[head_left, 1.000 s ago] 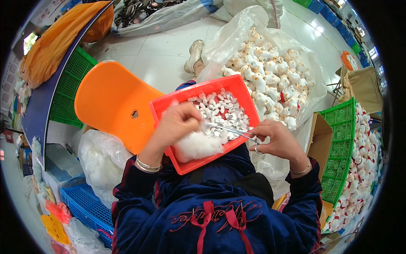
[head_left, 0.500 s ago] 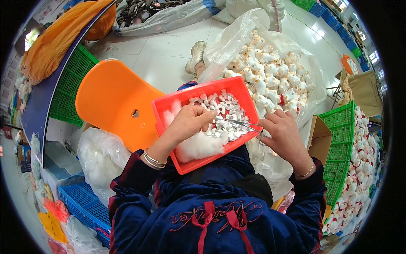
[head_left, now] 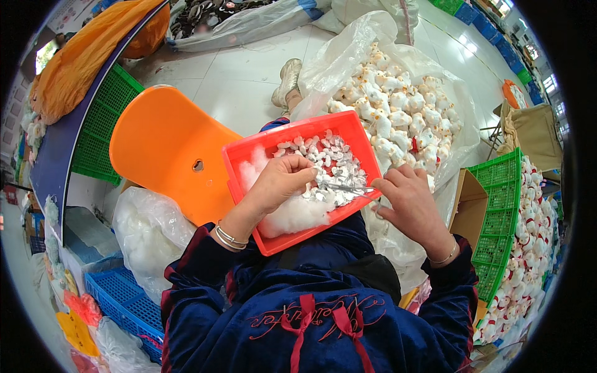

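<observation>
A red plastic tray (head_left: 367, 133) rests on my lap, holding many small white and silvery pieces (head_left: 336, 155) and a wad of white stuffing (head_left: 295, 216). Over its middle my left hand (head_left: 280, 183) is closed, thumb and fingers pinched together. What sits in that pinch is too small to make out. My right hand (head_left: 410, 202), at the tray's right side, grips metal forceps (head_left: 351, 188) by the handle end. Their thin jaws point left, just below my left fingertips, above the loose pieces.
An orange chair (head_left: 161, 149) stands left of the tray. Beyond it to the right, a clear plastic bag (head_left: 457, 84) lies open, full of small white plush toys (head_left: 398, 118). Green crates (head_left: 497, 230) and a cardboard box (head_left: 469, 208) flank my right arm; a blue crate (head_left: 124, 301) is at lower left.
My right hand has shifted slightly left and its grip on the forceps has changed. The forceps' tips have dropped a little below my left fingertips. My left hand has barely moved.
</observation>
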Demonstrator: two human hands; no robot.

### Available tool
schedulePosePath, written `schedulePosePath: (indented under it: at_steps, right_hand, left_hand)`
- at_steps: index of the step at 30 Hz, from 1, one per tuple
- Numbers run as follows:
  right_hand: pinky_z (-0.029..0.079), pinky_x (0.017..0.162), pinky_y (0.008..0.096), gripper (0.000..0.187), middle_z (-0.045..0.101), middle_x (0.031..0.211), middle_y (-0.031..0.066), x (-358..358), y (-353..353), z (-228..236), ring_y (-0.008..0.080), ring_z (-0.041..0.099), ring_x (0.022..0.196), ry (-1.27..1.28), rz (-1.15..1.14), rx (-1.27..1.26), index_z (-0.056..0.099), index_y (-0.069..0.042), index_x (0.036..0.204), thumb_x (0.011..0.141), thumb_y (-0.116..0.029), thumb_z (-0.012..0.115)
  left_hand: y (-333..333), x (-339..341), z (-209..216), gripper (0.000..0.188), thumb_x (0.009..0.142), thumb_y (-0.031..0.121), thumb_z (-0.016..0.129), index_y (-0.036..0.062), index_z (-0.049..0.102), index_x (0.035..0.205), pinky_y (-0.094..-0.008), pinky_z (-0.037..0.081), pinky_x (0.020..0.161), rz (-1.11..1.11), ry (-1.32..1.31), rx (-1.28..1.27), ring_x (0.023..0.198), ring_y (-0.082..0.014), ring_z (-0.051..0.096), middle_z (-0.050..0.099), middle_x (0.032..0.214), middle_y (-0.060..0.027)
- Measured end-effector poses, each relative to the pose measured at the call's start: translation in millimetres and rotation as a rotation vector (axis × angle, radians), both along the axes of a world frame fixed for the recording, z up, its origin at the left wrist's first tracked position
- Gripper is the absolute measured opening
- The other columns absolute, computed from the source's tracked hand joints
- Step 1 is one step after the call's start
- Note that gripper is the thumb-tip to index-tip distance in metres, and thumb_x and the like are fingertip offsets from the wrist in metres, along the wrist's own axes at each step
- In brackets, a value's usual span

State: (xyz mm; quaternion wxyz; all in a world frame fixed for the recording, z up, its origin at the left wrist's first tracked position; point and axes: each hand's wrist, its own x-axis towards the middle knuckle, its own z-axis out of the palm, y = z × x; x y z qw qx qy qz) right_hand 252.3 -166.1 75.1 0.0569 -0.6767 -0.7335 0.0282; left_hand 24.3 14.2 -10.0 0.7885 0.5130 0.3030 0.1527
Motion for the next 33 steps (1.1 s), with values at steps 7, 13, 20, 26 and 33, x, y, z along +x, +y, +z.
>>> schedulePosePath:
  at_steps: [7,13,20,26,33]
  right_hand:
    - [0.046,0.086,0.0398,0.042,0.067,0.093,0.0043,3.8,-4.5,1.9,0.0261,0.063,0.094,0.402,-0.088,-0.179,0.071,-0.009,0.108,0.072,-0.024,0.088]
    - [0.051,0.069,0.0389,0.031,0.067,0.076,0.0081,-12.0,6.2,-16.1,0.0281,0.066,0.074,0.627,-0.057,-0.017,0.073,-0.003,0.099,0.073,-0.016,0.084]
    - [0.052,0.067,0.0400,0.031,0.064,0.072,0.0110,-18.9,9.4,-30.5,0.0297,0.065,0.072,0.666,-0.089,-0.046,0.074,-0.001,0.100,0.072,-0.013,0.079]
    - [0.051,0.066,0.0405,0.032,0.063,0.071,0.0115,-18.4,10.9,-30.4,0.0298,0.064,0.071,0.671,-0.099,-0.090,0.074,0.000,0.101,0.073,-0.014,0.079]
    - [0.050,0.062,0.0324,0.036,0.064,0.072,0.0086,-19.0,11.0,-30.5,0.0188,0.062,0.066,0.656,-0.110,-0.135,0.072,0.003,0.099,0.072,-0.014,0.088]
  left_hand:
    - [-10.0,-3.1,9.6,0.015,0.098,0.001,0.064,-0.0030,0.070,0.111,-0.0257,0.056,0.080,0.223,-0.166,0.038,0.086,-0.0153,0.071,0.073,0.113,-0.0126]
    - [-20.0,-3.2,12.3,0.014,0.100,0.005,0.065,-0.0023,0.068,0.111,-0.0313,0.058,0.092,0.303,-0.287,-0.022,0.102,-0.0224,0.072,0.073,0.114,-0.0140]
    - [-22.5,-2.5,6.1,0.012,0.101,0.009,0.068,-0.0027,0.070,0.103,-0.0329,0.059,0.090,0.405,-0.303,-0.114,0.097,-0.0195,0.072,0.075,0.103,-0.0119]
    - [-20.8,-2.6,-9.9,0.015,0.105,0.013,0.062,-0.0004,0.068,0.102,-0.0310,0.060,0.089,0.404,-0.296,-0.051,0.098,-0.0193,0.073,0.075,0.105,-0.0131]
    - [-24.0,-4.3,-0.6,0.017,0.105,0.015,0.062,-0.0009,0.069,0.104,-0.0321,0.058,0.084,0.393,-0.231,-0.060,0.093,-0.0190,0.072,0.075,0.102,-0.0151]
